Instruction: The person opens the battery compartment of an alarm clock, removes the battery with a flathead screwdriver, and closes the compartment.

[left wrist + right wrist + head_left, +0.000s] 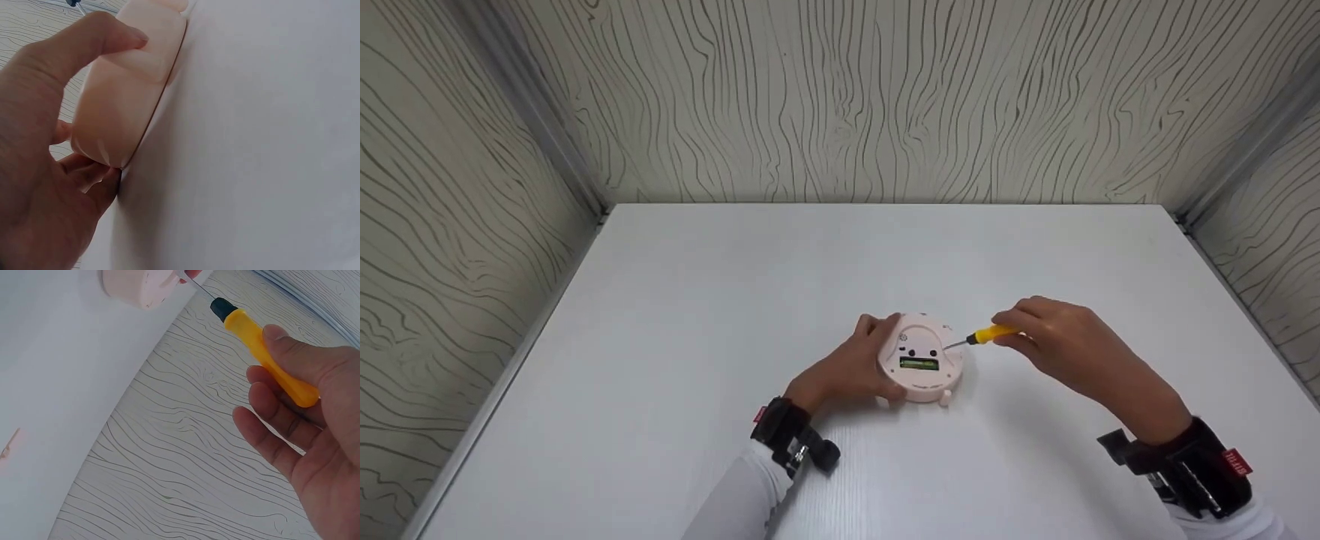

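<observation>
A round, pale pink clock (pixel 916 379) lies with its back facing up on the white table. A battery (pixel 919 364) shows in the uncovered slot in that back. My left hand (pixel 859 367) grips the clock's left side, thumb near one small foot and fingers round the far edge. In the left wrist view, the thumb presses on the clock's side wall (pixel 121 107). My right hand (pixel 1057 337) pinches a screwdriver (pixel 994 333) by its yellow handle (pixel 256 343). The screwdriver's thin shaft slants down left, its tip at the right part of the clock's back.
A small pink piece (pixel 10 445) lies on the table at the left of the right wrist view. Wood-patterned panels (pixel 840 105) stand behind and at both sides of the white table (pixel 720 300). Both wrists wear black straps with cameras.
</observation>
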Tool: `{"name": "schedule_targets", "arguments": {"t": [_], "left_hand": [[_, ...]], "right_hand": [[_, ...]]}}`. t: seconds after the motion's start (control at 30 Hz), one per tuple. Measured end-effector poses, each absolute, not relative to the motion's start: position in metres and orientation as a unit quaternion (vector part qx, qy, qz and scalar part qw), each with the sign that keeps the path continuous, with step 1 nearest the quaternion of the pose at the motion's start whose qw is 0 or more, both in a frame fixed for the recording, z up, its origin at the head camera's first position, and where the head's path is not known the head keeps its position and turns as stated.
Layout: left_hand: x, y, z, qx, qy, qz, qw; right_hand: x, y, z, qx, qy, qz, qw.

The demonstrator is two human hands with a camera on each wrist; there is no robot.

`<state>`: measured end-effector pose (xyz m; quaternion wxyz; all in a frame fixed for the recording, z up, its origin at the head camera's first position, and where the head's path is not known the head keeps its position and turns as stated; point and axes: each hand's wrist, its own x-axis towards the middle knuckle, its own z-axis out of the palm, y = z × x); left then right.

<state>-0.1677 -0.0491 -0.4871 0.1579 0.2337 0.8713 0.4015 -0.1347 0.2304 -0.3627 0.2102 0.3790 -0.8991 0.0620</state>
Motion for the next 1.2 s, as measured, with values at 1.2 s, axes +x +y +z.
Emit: {"name": "schedule_targets", "arguments": {"t": [1.2], "left_hand": [[-0.166,-0.047,-0.485,0.223,0.878,0.392,0.162]], "right_hand": [[-0.139,0.202,-0.36,0.446,-0.887,0.039,0.112]]}}
